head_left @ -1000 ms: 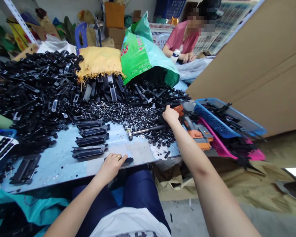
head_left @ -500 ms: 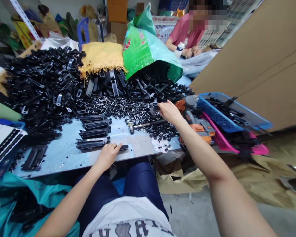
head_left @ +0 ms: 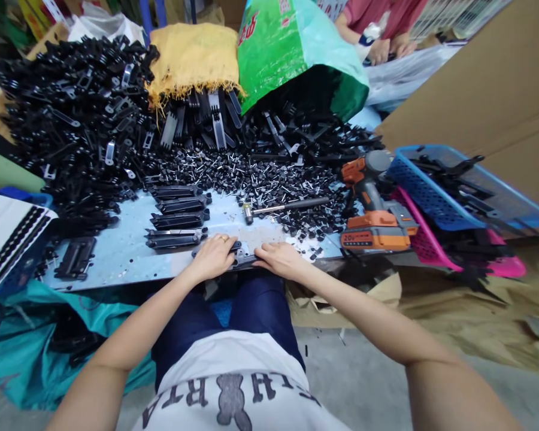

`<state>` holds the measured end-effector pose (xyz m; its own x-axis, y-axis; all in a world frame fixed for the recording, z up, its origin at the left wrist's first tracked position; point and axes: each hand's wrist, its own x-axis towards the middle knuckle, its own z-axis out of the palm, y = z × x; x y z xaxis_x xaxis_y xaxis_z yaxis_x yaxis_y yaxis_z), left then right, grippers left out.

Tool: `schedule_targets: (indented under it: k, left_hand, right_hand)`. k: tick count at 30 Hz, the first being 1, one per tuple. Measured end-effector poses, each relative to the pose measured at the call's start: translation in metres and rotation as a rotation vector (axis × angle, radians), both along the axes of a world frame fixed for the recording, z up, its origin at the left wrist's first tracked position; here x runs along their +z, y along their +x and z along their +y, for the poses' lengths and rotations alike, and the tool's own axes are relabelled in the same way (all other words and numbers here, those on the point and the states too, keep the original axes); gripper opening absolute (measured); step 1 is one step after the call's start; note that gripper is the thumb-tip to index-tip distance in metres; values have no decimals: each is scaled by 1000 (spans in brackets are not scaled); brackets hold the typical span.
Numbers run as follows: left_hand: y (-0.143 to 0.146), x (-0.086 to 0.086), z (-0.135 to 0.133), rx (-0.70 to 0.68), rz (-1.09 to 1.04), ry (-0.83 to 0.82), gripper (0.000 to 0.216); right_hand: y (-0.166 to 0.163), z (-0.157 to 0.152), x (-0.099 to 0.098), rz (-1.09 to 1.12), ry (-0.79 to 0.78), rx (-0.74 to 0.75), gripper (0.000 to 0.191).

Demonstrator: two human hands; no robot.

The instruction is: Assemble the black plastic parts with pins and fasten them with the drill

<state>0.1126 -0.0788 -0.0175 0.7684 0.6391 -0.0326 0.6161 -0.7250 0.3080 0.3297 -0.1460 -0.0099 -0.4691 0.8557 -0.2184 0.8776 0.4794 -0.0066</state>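
My left hand (head_left: 214,256) and my right hand (head_left: 278,258) meet at the near edge of the light blue table (head_left: 117,257). Both grip one flat black plastic part (head_left: 239,258) that lies between them on the table. Just behind it, several assembled black parts (head_left: 177,215) lie in a neat row. A small hammer (head_left: 282,207) rests beyond my right hand, beside a spread of small black rivets (head_left: 251,179). An orange cordless drill (head_left: 372,206) stands to the right.
A big heap of black plastic pieces (head_left: 72,126) fills the table's back left. A yellow sack (head_left: 193,57) and a green bag (head_left: 296,54) spill more parts. Blue and pink baskets (head_left: 435,203) sit at right. Another person's hands (head_left: 388,48) work at the far end.
My right hand has left the drill and rivet pile and come back to the near edge, joining my left hand on the black part. The view has tilted down.
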Motion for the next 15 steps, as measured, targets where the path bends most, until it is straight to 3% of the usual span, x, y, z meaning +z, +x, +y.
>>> schedule_targets:
  k: [5,9,15]
  left_hand:
    - [5,4,-2,23,-7,-4,58]
    - [5,3,-2,-13,-39,15,58]
    - [-6,-6,-5,2,-216,76,55]
  right_hand:
    - [-6,-2,1,20,-46,-92,43]
    - [-10,-6,8,21,-59,-122,42]
    - [-24,-14,29,-27,133,-112,37]
